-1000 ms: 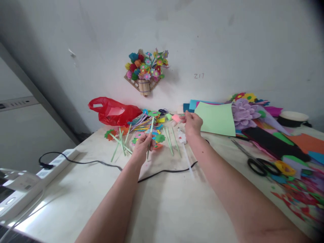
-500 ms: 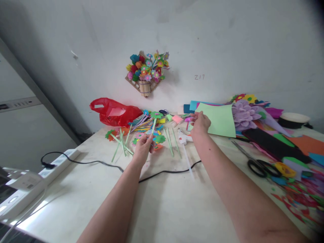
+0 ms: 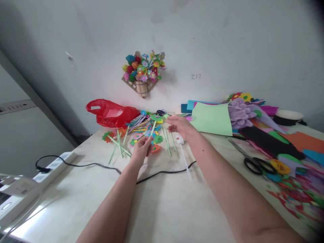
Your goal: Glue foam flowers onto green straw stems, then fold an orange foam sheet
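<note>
My left hand is closed on the pale green stem of a foam flower, holding it upright over a heap of coloured foam flowers and loose green stems. My right hand hovers just right of that flower's head, above the stems, and is blurred by motion. Its fingers point left, and I cannot see if they hold anything. A white glue gun lies right below it on the table.
A black cable runs from a white power strip across the table. Far left lies a red plastic bag. To the right are a green sheet, a purple flower, black scissors and foam scraps. A flower basket hangs on the wall.
My right hand has come away from the green sheet and moved left towards the flower in my left hand. My left hand has hardly moved.
</note>
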`<state>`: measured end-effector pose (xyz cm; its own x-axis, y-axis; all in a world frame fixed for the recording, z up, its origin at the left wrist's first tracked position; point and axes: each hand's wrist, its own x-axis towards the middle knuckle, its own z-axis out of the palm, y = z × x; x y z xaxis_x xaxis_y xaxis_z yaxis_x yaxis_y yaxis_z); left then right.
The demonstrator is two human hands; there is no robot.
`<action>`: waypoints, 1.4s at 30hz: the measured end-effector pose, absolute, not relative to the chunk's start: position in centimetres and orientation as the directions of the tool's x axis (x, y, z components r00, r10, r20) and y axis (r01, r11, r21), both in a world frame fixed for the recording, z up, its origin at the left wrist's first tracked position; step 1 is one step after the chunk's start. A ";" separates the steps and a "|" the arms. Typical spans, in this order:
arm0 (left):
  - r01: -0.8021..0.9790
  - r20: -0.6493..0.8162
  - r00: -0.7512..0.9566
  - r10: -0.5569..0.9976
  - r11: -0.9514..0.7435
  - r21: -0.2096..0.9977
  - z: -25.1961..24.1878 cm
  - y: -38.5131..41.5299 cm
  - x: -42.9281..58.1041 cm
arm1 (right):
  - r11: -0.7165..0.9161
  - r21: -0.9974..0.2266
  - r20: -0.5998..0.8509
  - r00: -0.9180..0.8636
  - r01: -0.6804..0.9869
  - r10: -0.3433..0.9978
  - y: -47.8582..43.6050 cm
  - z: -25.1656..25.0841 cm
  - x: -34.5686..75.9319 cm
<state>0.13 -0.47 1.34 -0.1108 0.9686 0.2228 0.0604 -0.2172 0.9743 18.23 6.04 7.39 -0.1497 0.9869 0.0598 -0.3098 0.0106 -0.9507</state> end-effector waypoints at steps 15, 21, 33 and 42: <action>0.103 0.167 -0.129 0.977 -0.154 0.983 1.3 -0.3 -0.1 | 0.300 -0.759 0.036 0.422 -0.578 0.906 7.0 8.6 20.6; 0.125 0.177 -0.156 0.972 -0.158 0.979 1.4 -0.5 0.3 | 0.063 -0.930 0.026 0.106 -0.361 0.994 6.4 7.5 19.8; 0.198 0.195 -0.141 0.971 -0.165 0.966 1.4 -0.8 0.9 | 0.167 -0.934 0.165 0.034 -0.315 0.986 4.3 5.3 13.8; 0.181 0.220 -0.188 0.957 -0.186 0.966 1.3 -0.5 -0.1 | 0.279 -0.943 0.222 0.280 -0.182 0.934 7.2 5.0 17.1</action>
<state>-0.09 -0.52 1.27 -0.1884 0.9571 0.2200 0.1806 -0.1864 0.9657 17.05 7.16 4.97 0.2798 0.9340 0.2220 -0.1816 0.2786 -0.9431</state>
